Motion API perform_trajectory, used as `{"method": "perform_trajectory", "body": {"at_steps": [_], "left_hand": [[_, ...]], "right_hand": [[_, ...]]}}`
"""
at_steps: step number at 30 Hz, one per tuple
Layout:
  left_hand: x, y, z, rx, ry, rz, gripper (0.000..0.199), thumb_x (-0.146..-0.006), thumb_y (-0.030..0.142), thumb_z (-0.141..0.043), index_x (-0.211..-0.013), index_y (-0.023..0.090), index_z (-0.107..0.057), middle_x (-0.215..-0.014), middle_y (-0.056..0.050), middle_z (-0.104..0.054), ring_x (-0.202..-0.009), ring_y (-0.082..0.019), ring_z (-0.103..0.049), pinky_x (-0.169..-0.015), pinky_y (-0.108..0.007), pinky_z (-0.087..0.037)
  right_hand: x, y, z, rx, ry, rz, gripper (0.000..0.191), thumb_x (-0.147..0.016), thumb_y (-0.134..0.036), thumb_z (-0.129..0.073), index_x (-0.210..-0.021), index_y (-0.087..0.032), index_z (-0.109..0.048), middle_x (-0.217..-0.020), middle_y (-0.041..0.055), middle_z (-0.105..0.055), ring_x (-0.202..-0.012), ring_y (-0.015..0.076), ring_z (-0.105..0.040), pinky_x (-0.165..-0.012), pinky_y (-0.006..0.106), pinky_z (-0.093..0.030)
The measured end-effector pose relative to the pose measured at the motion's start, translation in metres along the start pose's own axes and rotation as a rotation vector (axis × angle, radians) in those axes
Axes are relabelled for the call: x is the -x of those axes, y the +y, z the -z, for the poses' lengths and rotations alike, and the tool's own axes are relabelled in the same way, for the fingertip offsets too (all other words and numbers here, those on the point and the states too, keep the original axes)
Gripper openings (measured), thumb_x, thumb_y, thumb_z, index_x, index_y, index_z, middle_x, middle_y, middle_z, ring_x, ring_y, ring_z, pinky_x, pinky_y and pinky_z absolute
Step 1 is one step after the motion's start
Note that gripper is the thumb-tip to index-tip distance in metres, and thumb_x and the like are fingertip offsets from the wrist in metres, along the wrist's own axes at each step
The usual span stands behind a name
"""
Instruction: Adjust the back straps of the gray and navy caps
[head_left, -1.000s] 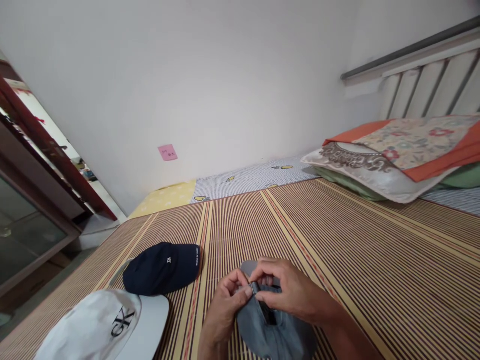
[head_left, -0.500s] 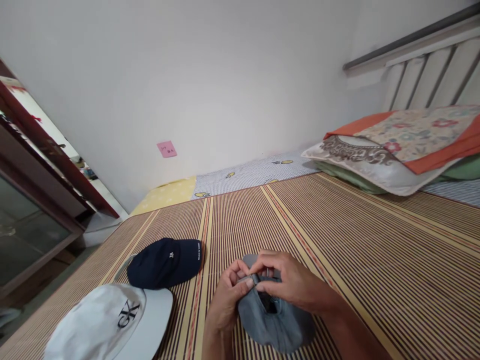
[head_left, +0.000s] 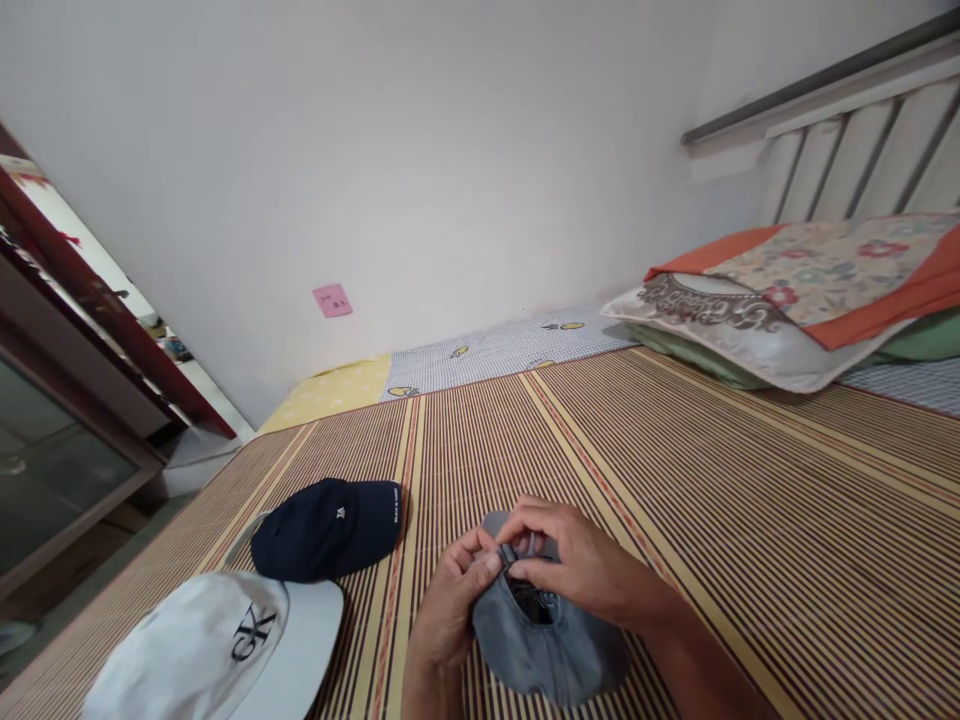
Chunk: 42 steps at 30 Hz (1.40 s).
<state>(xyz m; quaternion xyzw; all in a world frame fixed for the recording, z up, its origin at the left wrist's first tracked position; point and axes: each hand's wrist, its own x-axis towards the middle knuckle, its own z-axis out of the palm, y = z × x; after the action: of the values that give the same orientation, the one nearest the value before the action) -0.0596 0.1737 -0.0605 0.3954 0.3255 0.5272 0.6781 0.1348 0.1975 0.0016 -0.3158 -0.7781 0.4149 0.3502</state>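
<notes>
head view: left hand (head_left: 454, 595) pinched on the strap (head_left: 508, 553) of the gray cap (head_left: 551, 665), right hand (head_left: 566, 555) clamped on the same strap from the opposite side. cap just below both hands, above the striped mat (head_left: 480, 455); cannot tell if resting on it. could slip from the pinch, given so short and narrow a strap. might also twist through uneven pulling. hard to judge the fastening, partly hidden by both hands. seemingly little risk of knocking the navy cap (head_left: 319, 535) or white cap (head_left: 176, 650), left of the left hand.
</notes>
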Motion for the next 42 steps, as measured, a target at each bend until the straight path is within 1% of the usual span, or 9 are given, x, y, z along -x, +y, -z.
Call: {"method": "perform_trajectory", "body": {"at_steps": [6,10,14,19,26,33,37,40,42], "left_hand": [[0.003,0.008,-0.006,0.054,0.008,-0.026,0.03,-0.082,0.04,-0.082,-0.087,0.019,-0.061,-0.075,0.003,-0.06,-0.066,-0.01,-0.054,-0.063,-0.021,-0.04],[0.004,0.009,-0.002,0.005,-0.033,-0.035,0.033,-0.078,0.037,-0.086,-0.081,0.017,-0.06,-0.076,0.002,-0.059,-0.065,-0.009,-0.051,-0.062,-0.02,-0.038],[0.001,0.006,0.002,-0.047,-0.017,-0.035,0.035,-0.075,0.037,-0.088,-0.078,0.016,-0.06,-0.074,0.002,-0.059,-0.063,-0.008,-0.049,-0.061,-0.02,-0.036],[0.0,0.002,-0.002,-0.043,0.0,-0.069,0.033,-0.074,0.036,-0.088,-0.075,0.017,-0.061,-0.072,0.001,-0.061,-0.067,-0.012,-0.054,-0.062,-0.022,-0.039],[0.001,0.001,-0.007,0.017,0.001,-0.089,0.031,-0.073,0.033,-0.088,-0.073,0.018,-0.062,-0.078,-0.001,-0.066,-0.074,-0.014,-0.058,-0.069,-0.024,-0.044],[-0.003,-0.004,-0.008,0.065,0.058,-0.064,0.036,-0.068,0.032,-0.092,-0.073,0.018,-0.059,-0.07,0.002,-0.065,-0.065,-0.011,-0.057,-0.064,-0.022,-0.044],[-0.004,-0.005,-0.009,0.078,0.027,-0.027,0.033,-0.071,0.031,-0.092,-0.082,0.016,-0.065,-0.068,0.004,-0.061,-0.058,-0.008,-0.054,-0.06,-0.02,-0.043],[-0.004,-0.004,-0.008,0.068,-0.009,0.024,0.033,-0.073,0.035,-0.091,-0.084,0.014,-0.068,-0.072,-0.001,-0.066,-0.06,-0.009,-0.058,-0.061,-0.02,-0.045],[-0.003,-0.004,-0.006,0.073,0.003,0.021,0.032,-0.073,0.035,-0.091,-0.08,0.014,-0.068,-0.071,-0.002,-0.068,-0.061,-0.01,-0.06,-0.063,-0.021,-0.047]], "right_hand": [[0.0,0.004,0.0,-0.018,0.01,-0.019,0.021,-0.074,-0.008,-0.073,-0.09,-0.021,-0.07,-0.089,-0.0028,-0.065,-0.085,0.0158,-0.06,-0.078,0.029,-0.044],[0.001,0.003,0.0,-0.031,0.004,-0.026,0.02,-0.074,-0.007,-0.072,-0.089,-0.021,-0.068,-0.087,-0.0038,-0.063,-0.083,0.0148,-0.058,-0.077,0.028,-0.043],[0.001,0.0,0.0,-0.022,-0.002,-0.022,0.021,-0.073,-0.007,-0.07,-0.088,-0.021,-0.068,-0.086,-0.0039,-0.062,-0.082,0.0147,-0.057,-0.076,0.028,-0.043],[0.0,-0.001,0.0,-0.022,-0.001,-0.008,0.022,-0.072,-0.005,-0.068,-0.088,-0.021,-0.067,-0.087,-0.0034,-0.062,-0.083,0.015,-0.057,-0.077,0.028,-0.042],[0.001,-0.003,0.002,0.02,-0.013,0.006,0.02,-0.075,-0.007,-0.068,-0.089,-0.022,-0.069,-0.09,-0.0027,-0.063,-0.085,0.0154,-0.058,-0.078,0.029,-0.042],[0.001,-0.004,0.001,0.038,0.007,0.022,0.023,-0.074,-0.003,-0.067,-0.088,-0.021,-0.069,-0.088,-0.003,-0.061,-0.085,0.015,-0.057,-0.077,0.028,-0.041],[0.001,-0.002,0.0,0.026,0.007,0.018,0.024,-0.075,-0.003,-0.066,-0.089,-0.022,-0.071,-0.09,-0.0028,-0.061,-0.085,0.015,-0.058,-0.077,0.028,-0.041],[0.0,-0.001,-0.001,0.021,0.013,0.007,0.026,-0.075,-0.003,-0.065,-0.09,-0.023,-0.072,-0.093,-0.0022,-0.062,-0.087,0.0154,-0.06,-0.079,0.029,-0.042],[0.0,-0.001,-0.001,0.005,0.025,-0.001,0.024,-0.076,-0.005,-0.067,-0.09,-0.023,-0.074,-0.092,-0.0016,-0.063,-0.088,0.0162,-0.06,-0.079,0.03,-0.043]]}}
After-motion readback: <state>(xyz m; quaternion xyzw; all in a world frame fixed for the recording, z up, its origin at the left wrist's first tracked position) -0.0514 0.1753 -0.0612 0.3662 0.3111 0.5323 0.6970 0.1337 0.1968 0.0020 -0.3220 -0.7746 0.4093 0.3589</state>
